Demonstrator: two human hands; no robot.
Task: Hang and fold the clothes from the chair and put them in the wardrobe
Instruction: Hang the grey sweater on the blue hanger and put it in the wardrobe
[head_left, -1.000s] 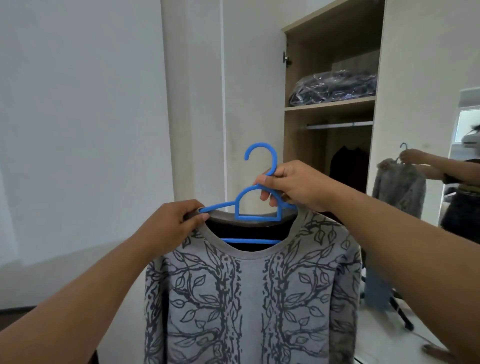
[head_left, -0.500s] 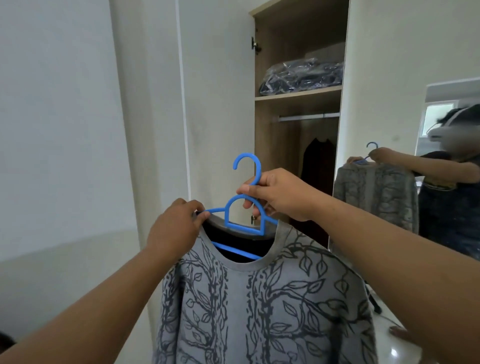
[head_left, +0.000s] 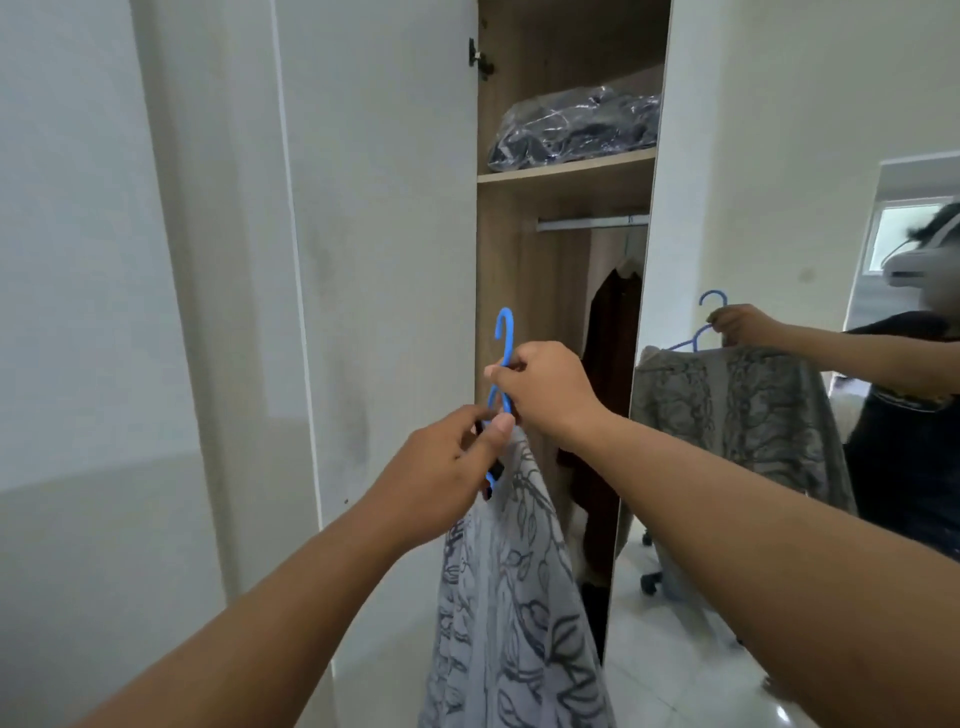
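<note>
**Carrying the hangered sweater edge-on toward the wardrobe rail**

Head view: holding the blue hanger (head_left: 503, 364) at its neck, the right hand (head_left: 545, 395) is sitting just under the hook, its fingers (head_left: 501, 375) pinched around the blue plastic. The left hand (head_left: 447, 467) is lying at about 7 o'clock from the right one, nearly touching it, its fingers (head_left: 496, 434) clenched on the sweater's collar and the near shoulder of the hanger. The grey leaf-patterned sweater (head_left: 514, 597) is hanging straight down from both hands, at 6 o'clock from them, turned edge-on to the camera so that the hanger's long axis is running away from the person, toward the open wardrobe (head_left: 519, 312).

The rail (head_left: 592, 222) is lying at about 1 o'clock from the hook, higher up and farther in, under the shelf (head_left: 566, 169) that is carrying a plastic-wrapped bundle (head_left: 576, 127). A dark garment (head_left: 608, 332) is already hanging there, at 3 o'clock from the right hand. The rail is running left to right, crosswise to the hanger. The right hand is the nearer to the hook, so it is probably the one lifting it up over the rail, while the left is steadying the collar.

The mirror (head_left: 831, 364) on the door at 3 o'clock is reflecting the same sweater and hand.
</note>
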